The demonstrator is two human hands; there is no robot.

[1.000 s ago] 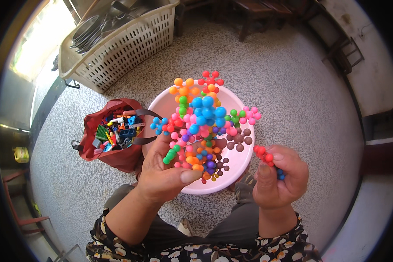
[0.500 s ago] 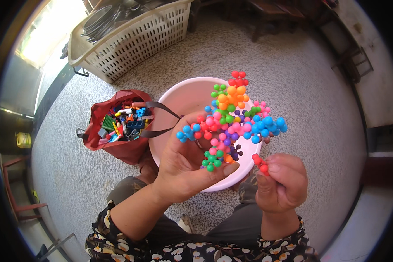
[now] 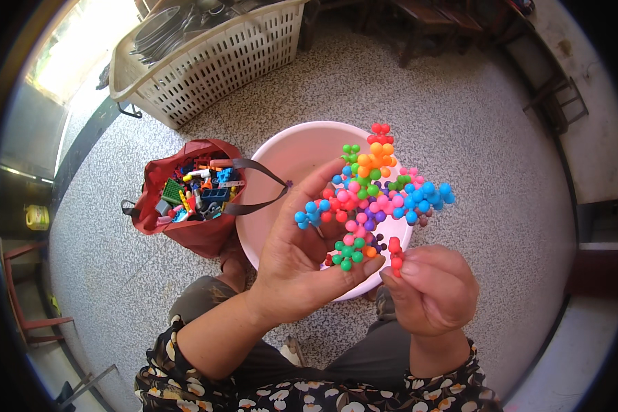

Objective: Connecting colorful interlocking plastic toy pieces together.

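My left hand (image 3: 292,264) is closed around the lower left side of a many-coloured cluster of knobbly ball-ended toy connectors (image 3: 380,201). Its pieces are red, orange, green, blue, pink and purple, joined into one branching shape held above the pink basin. Between the thumb and fingers of my right hand (image 3: 436,288) is a loose red ball-ended connector piece (image 3: 395,255), pinched upright. That piece is just right of the cluster's lower part, apart from it. Some of the cluster's underside is hidden by my left fingers.
Below the cluster stands a pink basin (image 3: 264,154) on the speckled floor. Left of it sits a red fabric bag (image 3: 206,240) full of mixed building toys, its dark strap reaching over the basin's rim. A white slotted crate (image 3: 213,79) holding dark pans stands at the far left.
The cluster has shifted slightly right and turned a little in my left hand. My right hand has brought the red piece left, nearer the cluster, and tipped it more upright.
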